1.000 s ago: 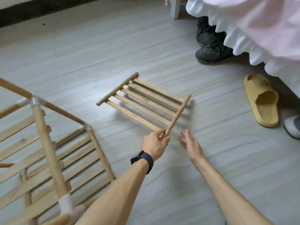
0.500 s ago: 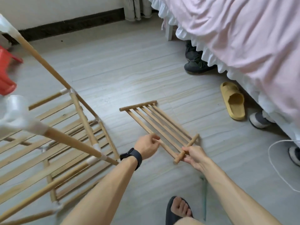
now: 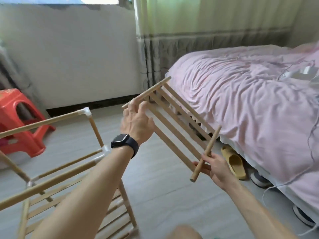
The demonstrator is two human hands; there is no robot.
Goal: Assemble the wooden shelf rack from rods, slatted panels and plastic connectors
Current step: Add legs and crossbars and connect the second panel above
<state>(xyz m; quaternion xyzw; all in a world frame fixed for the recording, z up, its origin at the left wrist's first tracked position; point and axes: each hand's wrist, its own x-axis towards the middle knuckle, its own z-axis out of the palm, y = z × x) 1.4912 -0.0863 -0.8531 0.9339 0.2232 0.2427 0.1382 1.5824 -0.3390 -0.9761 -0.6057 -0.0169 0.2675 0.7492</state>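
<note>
Your right hand [image 3: 213, 165] is low and right of centre, fingers and thumb curled round the near end rod [image 3: 211, 142] of the slatted panel [image 3: 179, 123], close to that rod's lower tip. That grip is firm and clear. The panel is up in the air, off the floor [image 3: 155, 187], tilted, with its slats running away from you toward the bed [image 3: 250, 100].

Your left hand [image 3: 136, 121] is up at the far end rod [image 3: 146, 91], back of the hand toward the camera, fingers reaching up over the rod's lower left end. It's motion-blurred, so I cannot tell whether you are gripping that rod or only touching it. There's a dark watch [image 3: 124, 144] on that wrist.

The partly built rack [image 3: 51, 182] stands to your left, just beside your left forearm. Its rods are joined by white plastic connectors (one corner piece [image 3: 85, 112] sits at the top, others lower down), with slatted shelves low in the frame. The held panel is apart from the rack, not touching it.

A red stool [image 3: 19, 121] stands by the wall at far left. A yellow slipper [image 3: 233, 163] lies on the floor at the bed's edge, just past your right hand. A pale curtain [image 3: 189, 23] hangs behind the bed.
</note>
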